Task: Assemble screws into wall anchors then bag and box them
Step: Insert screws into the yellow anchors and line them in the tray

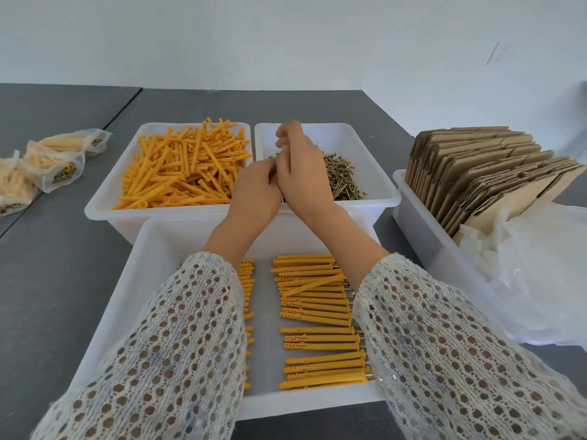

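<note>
Hiding their grip, both hands (276, 173) cover the screw pile (341, 176).

A dark grey table (63, 249) with a seam stands against a plain pale wall (286, 39) in even light.

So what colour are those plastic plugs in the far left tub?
Orange-yellow wall anchors, clearest in the head view.

Both arms wear loose sleeves: the left sleeve (178, 338) and the right sleeve (444, 344) are the same pale, off-white open knit, a lacy mesh of small hexagonal holes. Each ends in a soft, uneven cuff short of the wrist. The left hand (254, 192) and right hand (301, 166) are bare.
</note>
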Motion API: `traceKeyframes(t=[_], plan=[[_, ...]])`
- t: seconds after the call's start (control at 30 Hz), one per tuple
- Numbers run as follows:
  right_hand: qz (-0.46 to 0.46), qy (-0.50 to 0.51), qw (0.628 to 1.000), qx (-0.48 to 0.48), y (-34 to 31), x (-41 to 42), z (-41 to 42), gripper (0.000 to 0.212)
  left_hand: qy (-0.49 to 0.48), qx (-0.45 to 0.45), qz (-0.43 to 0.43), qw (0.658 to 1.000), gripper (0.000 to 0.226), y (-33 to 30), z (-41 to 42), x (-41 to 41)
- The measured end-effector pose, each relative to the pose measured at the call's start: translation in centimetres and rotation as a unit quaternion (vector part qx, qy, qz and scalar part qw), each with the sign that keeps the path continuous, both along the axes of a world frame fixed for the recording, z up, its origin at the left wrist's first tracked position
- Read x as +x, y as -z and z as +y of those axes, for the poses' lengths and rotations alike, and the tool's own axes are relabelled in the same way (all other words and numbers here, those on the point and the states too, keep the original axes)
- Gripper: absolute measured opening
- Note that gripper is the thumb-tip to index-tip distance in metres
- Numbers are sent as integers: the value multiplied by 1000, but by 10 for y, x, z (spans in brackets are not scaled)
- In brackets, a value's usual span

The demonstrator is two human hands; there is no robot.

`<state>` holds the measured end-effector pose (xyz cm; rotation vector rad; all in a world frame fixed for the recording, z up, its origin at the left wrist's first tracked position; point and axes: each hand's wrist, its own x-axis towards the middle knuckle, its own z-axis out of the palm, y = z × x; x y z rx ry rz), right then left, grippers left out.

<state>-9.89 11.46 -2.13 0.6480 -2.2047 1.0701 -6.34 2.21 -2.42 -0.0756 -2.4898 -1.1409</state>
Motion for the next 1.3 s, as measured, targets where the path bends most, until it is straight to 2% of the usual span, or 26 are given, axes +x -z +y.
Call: traceKeyframes(t=[0.1,0.23,0.3,0.4,0.53,0.63,0.7,0.8,0.9,0.97,1.07,1.13,1.23,1.3], plan=[[13,-20,1000,13,-1,1,1,39,1,47,-24,999,24,-5,-3,0],[98,-39,992,68,-4,3,3,51,-13,141,-43,989,22,-11,-5,2],[112,-46,989,88,-5,2,4,53,-17,175,-50,983,22,-13,-6,2],[87,-10,996,21,-4,-1,7,46,3,176,-61,983,21,-17,-9,5],[-17,101,987,-124,-2,-12,12,25,69,181,-76,978,18,-22,-10,8],[-170,121,963,-170,2,-25,23,15,102,172,-73,977,14,-29,-8,10],[-283,106,938,-168,5,-33,28,16,145,165,-98,971,12,-35,-8,13],[-371,58,917,-135,3,-38,32,26,243,97,-219,940,9,-39,-5,20],[-426,7,890,-164,0,-37,35,27,313,6,-349,883,12,-33,2,24],[-453,7,868,-203,-1,-37,38,25,341,-30,-426,837,12,-29,5,26],[-464,13,854,-236,-2,-38,41,25,372,-74,-498,780,10,-24,11,28],[-450,10,866,-216,0,-38,40,25,370,-101,-499,777,10,-22,17,31],[-423,9,888,-180,3,-35,39,25,342,-147,-474,798,18,-19,27,35],[-414,11,895,-165,4,-35,39,25,323,-248,-443,798,22,-17,33,38]])
